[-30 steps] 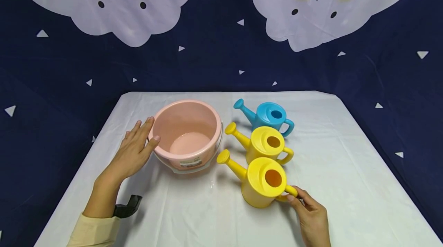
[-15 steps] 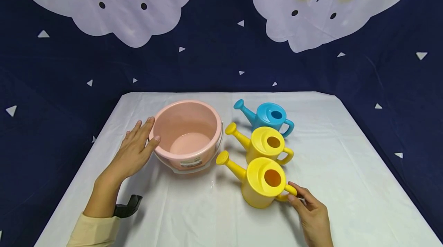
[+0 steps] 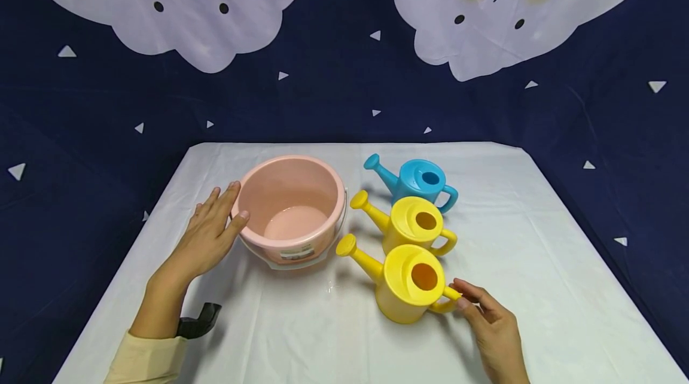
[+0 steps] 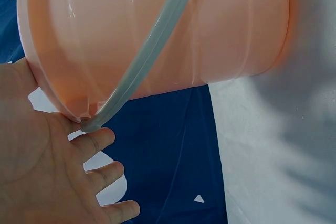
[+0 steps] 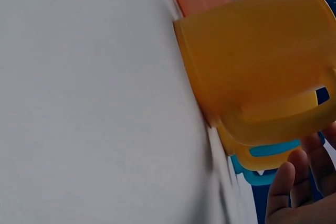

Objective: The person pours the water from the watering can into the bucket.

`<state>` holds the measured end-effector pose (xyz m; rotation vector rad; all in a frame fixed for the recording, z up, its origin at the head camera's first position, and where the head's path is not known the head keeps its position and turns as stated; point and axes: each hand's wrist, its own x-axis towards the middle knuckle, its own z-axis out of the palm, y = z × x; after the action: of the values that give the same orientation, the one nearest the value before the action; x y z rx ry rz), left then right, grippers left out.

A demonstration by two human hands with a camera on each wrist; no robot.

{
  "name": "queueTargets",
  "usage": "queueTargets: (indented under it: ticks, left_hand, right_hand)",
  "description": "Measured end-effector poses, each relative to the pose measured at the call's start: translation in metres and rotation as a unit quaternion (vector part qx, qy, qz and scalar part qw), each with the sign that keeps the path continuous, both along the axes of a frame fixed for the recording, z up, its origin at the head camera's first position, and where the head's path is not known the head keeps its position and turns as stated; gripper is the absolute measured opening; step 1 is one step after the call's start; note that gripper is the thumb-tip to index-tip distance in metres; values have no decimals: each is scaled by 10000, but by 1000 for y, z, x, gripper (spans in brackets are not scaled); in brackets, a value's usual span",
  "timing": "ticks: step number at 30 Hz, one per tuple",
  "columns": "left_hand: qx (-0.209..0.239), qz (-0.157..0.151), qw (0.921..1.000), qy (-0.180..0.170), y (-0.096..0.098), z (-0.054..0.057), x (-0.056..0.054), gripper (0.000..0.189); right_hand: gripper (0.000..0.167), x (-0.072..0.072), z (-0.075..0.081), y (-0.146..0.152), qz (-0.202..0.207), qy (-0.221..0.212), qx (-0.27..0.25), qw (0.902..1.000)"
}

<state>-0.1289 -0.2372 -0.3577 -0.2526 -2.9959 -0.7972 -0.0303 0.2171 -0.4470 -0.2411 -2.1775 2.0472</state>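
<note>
My left hand rests with straight, spread fingers against the left rim of a pink bucket. In the left wrist view, the bucket's pale grey carrying handle hangs down its side, ending by my fingers. On the right, the front yellow watering can stands upright, its spout toward the bucket. My right hand is at this can's handle, thumb tip right at its outer end. The right wrist view shows its loosely extended fingers beside the handle, not wrapped round it.
Behind the front can stand a second yellow watering can and a blue one, in a close row. A white cloth covers the table. The dark blue backdrop with clouds rises behind. A black wrist mount sticks out from my left wrist.
My right hand has loosened from the front yellow watering can's handle and shifted slightly right. The left hand, the bucket and the other cans have stayed put.
</note>
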Motion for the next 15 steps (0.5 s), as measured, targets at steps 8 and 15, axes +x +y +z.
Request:
queueTargets:
  ticks: [8,15]
  left_hand:
    - [-5,9,10000,8,0,0,0,66]
    - [8,10,10000,25,0,-1,0,66]
  right_hand:
    - [40,-7,4,8,282,-105,443,9986]
    - [34,-10,9,7,190,134,417,9989]
